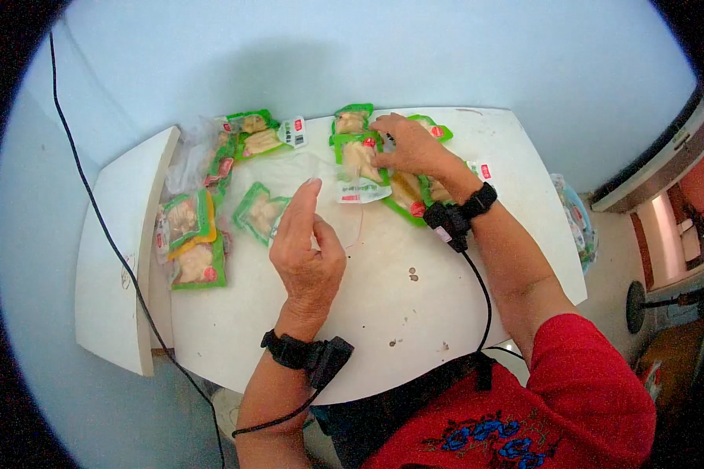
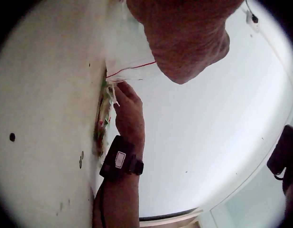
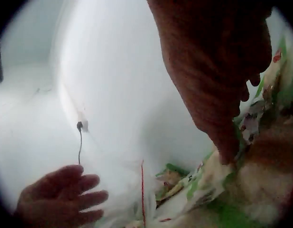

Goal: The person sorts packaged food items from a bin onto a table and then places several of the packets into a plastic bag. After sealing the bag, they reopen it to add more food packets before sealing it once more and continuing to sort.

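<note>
In the head view, my right hand [image 1: 418,147] is at the right edge of a green-edged food packet [image 1: 360,160], thumb and curled fingers gripping it. The right wrist view shows the thumb of this hand [image 3: 213,71] against a packet [image 3: 201,185]. My left hand [image 1: 309,254] is held up over the table, fingers extended, beside another green packet [image 1: 260,213]. Its fingers are spread in the right wrist view. A clear plastic bag [image 1: 293,168] with a thin red line lies between the hands; whether the left hand touches it I cannot tell.
Several packets [image 1: 192,262] are stacked at the left beside a raised white panel [image 1: 121,258]. More packets [image 1: 262,141] lie at the back left, others [image 1: 407,195] under the right forearm. A black cable [image 1: 485,289] trails from the right wrist camera across the table.
</note>
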{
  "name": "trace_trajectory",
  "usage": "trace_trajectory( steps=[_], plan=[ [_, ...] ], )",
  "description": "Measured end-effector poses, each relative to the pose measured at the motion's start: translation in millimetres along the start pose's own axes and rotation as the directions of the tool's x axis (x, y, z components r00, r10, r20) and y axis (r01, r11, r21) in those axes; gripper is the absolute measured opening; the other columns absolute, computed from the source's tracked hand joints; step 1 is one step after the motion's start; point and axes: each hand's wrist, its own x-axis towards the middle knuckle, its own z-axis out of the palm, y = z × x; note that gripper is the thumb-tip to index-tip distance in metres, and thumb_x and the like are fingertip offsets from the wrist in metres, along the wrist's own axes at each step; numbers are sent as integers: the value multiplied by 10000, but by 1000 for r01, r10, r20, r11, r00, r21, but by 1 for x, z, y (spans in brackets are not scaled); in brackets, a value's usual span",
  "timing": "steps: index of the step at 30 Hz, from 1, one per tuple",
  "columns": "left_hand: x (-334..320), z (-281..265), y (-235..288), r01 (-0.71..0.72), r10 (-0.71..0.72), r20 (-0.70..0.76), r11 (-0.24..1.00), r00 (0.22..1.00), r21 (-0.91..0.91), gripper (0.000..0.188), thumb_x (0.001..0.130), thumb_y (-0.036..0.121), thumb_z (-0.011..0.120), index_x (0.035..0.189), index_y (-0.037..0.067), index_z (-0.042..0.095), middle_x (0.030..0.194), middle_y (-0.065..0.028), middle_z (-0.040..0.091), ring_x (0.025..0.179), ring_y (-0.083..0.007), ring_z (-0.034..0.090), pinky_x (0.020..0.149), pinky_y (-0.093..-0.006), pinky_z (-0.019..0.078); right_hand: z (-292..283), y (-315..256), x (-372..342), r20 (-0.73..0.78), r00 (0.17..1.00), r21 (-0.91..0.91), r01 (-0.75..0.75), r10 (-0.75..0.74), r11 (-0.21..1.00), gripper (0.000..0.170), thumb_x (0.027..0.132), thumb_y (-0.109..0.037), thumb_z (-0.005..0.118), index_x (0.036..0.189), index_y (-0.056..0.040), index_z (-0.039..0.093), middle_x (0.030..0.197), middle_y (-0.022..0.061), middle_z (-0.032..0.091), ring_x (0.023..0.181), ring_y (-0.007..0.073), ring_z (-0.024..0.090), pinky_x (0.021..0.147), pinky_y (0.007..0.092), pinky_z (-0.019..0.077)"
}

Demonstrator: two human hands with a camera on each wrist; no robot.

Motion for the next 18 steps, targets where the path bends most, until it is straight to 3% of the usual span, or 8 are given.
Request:
trace_trajectory(
  steps=[1, 4, 7, 10, 13, 16, 18],
  plan=[
    [0, 0, 0, 2, -2, -4, 1000, 1000, -3, 465, 777, -100, 532, 1210, 40, 626, 1190, -170, 646, 1116, -305, 622, 964, -376, 470, -1, 0, 0, -19, 1000, 57, 2, -1, 998, 486, 726, -228, 736, 1154, -22, 632, 1218, 186, 608, 1117, 327, 573, 964, 393, 449],
    [-1, 0, 0, 22, -22, -3, 1000, 1000, -15, 474, 774, -103, 530, 1216, 43, 622, 1182, -172, 648, 1113, -310, 623, 959, -378, 473, -8, 3, 1, 146, 980, 90, 122, -134, 988, 330, 728, -126, 687, 1051, -56, 682, 1135, 158, 653, 1052, 304, 611, 927, 385, 466],
    [0, -1, 4, 52, -52, 7, 998, 999, -25, 481, 770, -107, 530, 1219, 43, 617, 1174, -175, 650, 1107, -314, 625, 953, -380, 476, -12, -6, 2, 183, 983, 184, -55, 20, 981, 275, 729, -61, 636, 997, -67, 700, 1035, 167, 677, 1004, 322, 627, 920, 401, 465],
    [0, -1, 3, 30, -30, -4, 999, 1000, -25, 482, 768, -110, 529, 1217, 41, 616, 1171, -178, 650, 1100, -318, 627, 949, -381, 478, 13, 2, 7, -145, 988, 139, -34, 54, 990, 306, 732, -29, 613, 1027, -63, 689, 971, 187, 680, 964, 336, 636, 913, 409, 468],
    [0, 1, 0, -12, 12, -18, 1000, 1000, -13, 484, 766, -113, 527, 1217, 37, 614, 1172, -180, 649, 1096, -321, 628, 947, -382, 479, 33, 5, 5, -212, 954, -58, 206, -214, 977, 314, 761, -48, 615, 1067, -59, 682, 998, 192, 677, 968, 344, 638, 899, 408, 481],
    [0, 0, 1, -21, 21, -15, 1000, 1000, -15, 486, 766, -115, 524, 1219, 36, 613, 1172, -183, 648, 1095, -324, 629, 944, -385, 480, 29, 4, 1, -155, 945, -181, 259, -288, 949, 339, 781, -87, 642, 1116, -57, 672, 1008, 196, 676, 982, 357, 642, 895, 401, 492],
    [0, 0, 1, -17, 17, -14, 1000, 1000, -18, 487, 767, -115, 522, 1221, 37, 612, 1172, -184, 648, 1096, -325, 628, 943, -388, 481, 22, -4, 1, -133, 990, 32, 42, -38, 999, 342, 780, -118, 654, 1116, -52, 672, 997, 194, 675, 936, 354, 648, 864, 395, 500]
  ],
)
